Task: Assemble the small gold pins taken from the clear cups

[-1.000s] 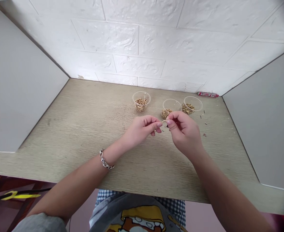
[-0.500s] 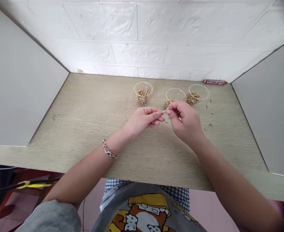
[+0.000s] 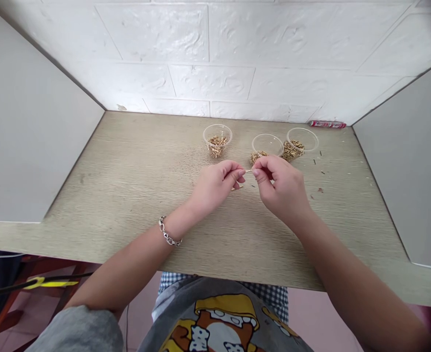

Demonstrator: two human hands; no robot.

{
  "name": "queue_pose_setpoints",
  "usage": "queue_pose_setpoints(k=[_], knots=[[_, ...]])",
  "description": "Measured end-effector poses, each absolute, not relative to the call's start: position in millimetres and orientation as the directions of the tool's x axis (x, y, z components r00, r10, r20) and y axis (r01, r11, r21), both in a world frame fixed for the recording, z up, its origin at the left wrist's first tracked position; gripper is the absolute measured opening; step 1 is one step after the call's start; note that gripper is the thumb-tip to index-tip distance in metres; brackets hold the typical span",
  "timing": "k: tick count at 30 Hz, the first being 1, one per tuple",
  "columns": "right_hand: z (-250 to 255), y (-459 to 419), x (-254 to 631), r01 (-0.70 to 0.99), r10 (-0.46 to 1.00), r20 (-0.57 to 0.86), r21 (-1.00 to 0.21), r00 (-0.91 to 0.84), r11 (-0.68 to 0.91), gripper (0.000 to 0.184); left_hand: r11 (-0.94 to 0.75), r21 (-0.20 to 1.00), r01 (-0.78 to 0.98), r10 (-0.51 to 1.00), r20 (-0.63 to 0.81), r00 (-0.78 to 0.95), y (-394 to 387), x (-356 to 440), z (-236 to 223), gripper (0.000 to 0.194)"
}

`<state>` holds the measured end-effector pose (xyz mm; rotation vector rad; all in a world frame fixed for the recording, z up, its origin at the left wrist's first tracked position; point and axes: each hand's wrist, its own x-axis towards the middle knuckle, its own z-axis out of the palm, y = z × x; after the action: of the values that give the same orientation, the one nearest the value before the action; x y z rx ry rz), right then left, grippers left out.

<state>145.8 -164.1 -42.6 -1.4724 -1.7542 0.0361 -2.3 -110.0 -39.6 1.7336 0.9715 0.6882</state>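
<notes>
Between my two hands a thin gold metal pin (image 3: 248,170) lies level, a little above the table. My left hand (image 3: 218,185) pinches its left end between thumb and forefinger. The right end sits in the pinch of my right hand (image 3: 281,186). A second gold pin (image 3: 237,188) shows just below my left fingertips; I cannot tell whether it is on the table or in the curled fingers. Behind my right hand stands a clear plastic cup (image 3: 267,144) of small gold pieces, partly hidden by the fingers.
Another clear cup (image 3: 217,132) of gold pieces stands left of it, and a third cup (image 3: 302,139) to the right. Small dark bits (image 3: 314,161) lie scattered at the right. A red tube-shaped packet (image 3: 327,124) rests by the wall. Grey panels (image 3: 409,161) flank the table (image 3: 127,186).
My left fingers have curled in more and shifted slightly. The pin between my hands now lies straighter, and the second gold pin has come into view below my left hand.
</notes>
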Motion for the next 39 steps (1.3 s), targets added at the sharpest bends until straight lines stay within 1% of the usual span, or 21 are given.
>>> queue_pose_setpoints(k=[2,6,9,11,13,15,17,19,20,22,25,28,31,33,35,37,39], knots=[[-44,-165,143,0.807,0.813,0.581,-0.502,0.046,0.313,0.009,-0.156,0.952,0.263,0.862,0.002,0.507,-111,-2,-41,0.019],[-47,-164,138,0.802,0.771,0.629,-0.511,0.103,0.310,0.010,-0.056,0.987,0.150,0.868,-0.026,0.495,-112,0,-43,0.016],[-47,-164,137,0.794,0.761,0.641,-0.510,0.095,0.330,0.010,-0.064,0.989,0.137,0.870,-0.012,0.493,-112,0,-43,0.016],[-45,-165,138,0.779,0.779,0.621,-0.530,0.089,0.334,0.009,-0.162,0.971,0.177,0.866,0.054,0.497,-113,-2,-42,0.017],[-44,-167,138,0.745,0.815,0.568,-0.593,0.116,0.306,0.009,-0.336,0.911,0.239,0.842,0.176,0.509,-113,-4,-41,0.017],[-43,-169,137,0.697,0.851,0.501,-0.667,0.157,0.263,0.009,-0.533,0.788,0.307,0.787,0.330,0.521,-113,-6,-42,0.017],[-44,-169,136,0.668,0.866,0.466,-0.705,0.182,0.239,0.010,-0.675,0.641,0.366,0.718,0.458,0.524,-113,-8,-45,0.017],[-45,-170,135,0.671,0.862,0.470,-0.703,0.191,0.235,0.010,-0.746,0.533,0.399,0.662,0.536,0.524,-111,-8,-48,0.017],[-45,-169,134,0.677,0.856,0.479,-0.697,0.195,0.235,0.010,-0.763,0.504,0.405,0.645,0.555,0.525,-111,-9,-49,0.018],[-45,-169,133,0.686,0.846,0.493,-0.688,0.203,0.236,0.010,-0.778,0.487,0.398,0.628,0.571,0.529,-109,-9,-49,0.018],[-44,-169,133,0.687,0.843,0.499,-0.685,0.201,0.241,0.010,-0.780,0.518,0.350,0.619,0.563,0.548,-110,-8,-47,0.016],[-43,-170,133,0.695,0.843,0.506,-0.673,0.184,0.252,0.010,-0.738,0.605,0.299,0.648,0.511,0.565,-115,-6,-45,0.014],[-42,-171,134,0.701,0.831,0.518,-0.669,0.204,0.245,0.009,-0.608,0.746,0.272,0.733,0.396,0.553,-119,-3,-43,0.014],[-41,-171,135,0.698,0.818,0.531,-0.673,0.224,0.246,0.008,-0.470,0.851,0.235,0.796,0.294,0.529,-120,-2,-42,0.015],[-39,-172,135,0.708,0.802,0.553,-0.659,0.225,0.256,0.008,-0.288,0.945,0.156,0.846,0.174,0.504,-118,-1,-41,0.018],[-36,-173,135,0.738,0.785,0.587,-0.617,0.198,0.275,0.008,-0.123,0.990,0.066,0.859,0.074,0.506,-115,0,-39,0.019],[-34,-173,135,0.771,0.767,0.620,-0.565,0.163,0.293,0.009,-0.034,0.999,0.001,0.843,0.028,0.537,-112,0,-37,0.020]])
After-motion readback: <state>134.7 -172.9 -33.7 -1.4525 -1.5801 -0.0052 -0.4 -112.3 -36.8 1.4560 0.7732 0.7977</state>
